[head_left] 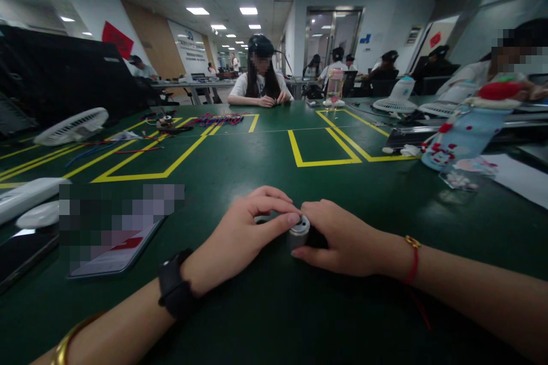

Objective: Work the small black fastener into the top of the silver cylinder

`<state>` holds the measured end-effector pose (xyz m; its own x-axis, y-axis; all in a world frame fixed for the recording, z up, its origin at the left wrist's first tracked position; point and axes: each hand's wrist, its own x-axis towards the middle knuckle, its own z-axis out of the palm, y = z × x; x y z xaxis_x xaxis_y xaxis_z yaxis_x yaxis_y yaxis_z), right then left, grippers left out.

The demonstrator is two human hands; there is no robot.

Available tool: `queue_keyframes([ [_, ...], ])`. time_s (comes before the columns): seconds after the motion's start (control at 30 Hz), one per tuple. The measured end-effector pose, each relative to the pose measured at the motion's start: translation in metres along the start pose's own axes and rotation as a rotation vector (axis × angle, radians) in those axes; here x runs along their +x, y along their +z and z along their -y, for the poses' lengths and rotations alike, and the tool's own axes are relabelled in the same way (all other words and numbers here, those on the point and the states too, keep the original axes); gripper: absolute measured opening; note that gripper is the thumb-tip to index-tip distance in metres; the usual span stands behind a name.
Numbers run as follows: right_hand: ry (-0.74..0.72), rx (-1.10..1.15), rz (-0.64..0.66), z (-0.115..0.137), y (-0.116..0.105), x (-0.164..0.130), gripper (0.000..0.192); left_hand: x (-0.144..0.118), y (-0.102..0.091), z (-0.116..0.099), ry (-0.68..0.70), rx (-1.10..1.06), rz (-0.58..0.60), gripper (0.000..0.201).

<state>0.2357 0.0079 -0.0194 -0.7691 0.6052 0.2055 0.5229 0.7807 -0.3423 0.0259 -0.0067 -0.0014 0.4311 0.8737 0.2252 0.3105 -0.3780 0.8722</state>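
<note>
Green worktop [274, 308] with yellow tape lines. Your left hand [244, 236] and right hand [342, 239] meet at centre, fingers closed on a small silver cylinder [298, 231]; its open top faces up, contents indiscernible. Phone [115, 251] lies left.

A dark green tabletop [274, 171] was marked with yellow tape rectangles [319, 148]. A silver metal cylinder [298, 230] sat between the hands; one wrist wore a black watch [175, 291], the other a red string bracelet [411, 265].
</note>
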Motion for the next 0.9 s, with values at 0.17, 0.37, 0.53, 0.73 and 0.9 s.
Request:
queue_keyframes([
  [0.17,0.019,0.015,0.021,0.003,-0.002,0.001,0.024,0.0,-0.008,-0.002,-0.008,-0.118,-0.096,0.014],
  [0.37,0.031,0.017,0.022,0.004,-0.005,0.0,0.024,0.001,-0.029,0.017,-0.002,0.221,0.085,0.016],
  [0.53,0.04,0.014,0.021,0.002,-0.003,0.0,0.024,0.003,-0.032,0.031,0.076,0.391,0.281,0.015],
  [0.73,0.035,0.007,0.01,0.001,-0.001,0.001,0.025,0.004,-0.03,0.031,0.044,0.43,0.325,0.016],
  [0.9,0.031,0.015,0.011,0.002,-0.002,-0.001,0.024,0.006,-0.03,0.032,0.018,0.457,0.354,0.016],
])
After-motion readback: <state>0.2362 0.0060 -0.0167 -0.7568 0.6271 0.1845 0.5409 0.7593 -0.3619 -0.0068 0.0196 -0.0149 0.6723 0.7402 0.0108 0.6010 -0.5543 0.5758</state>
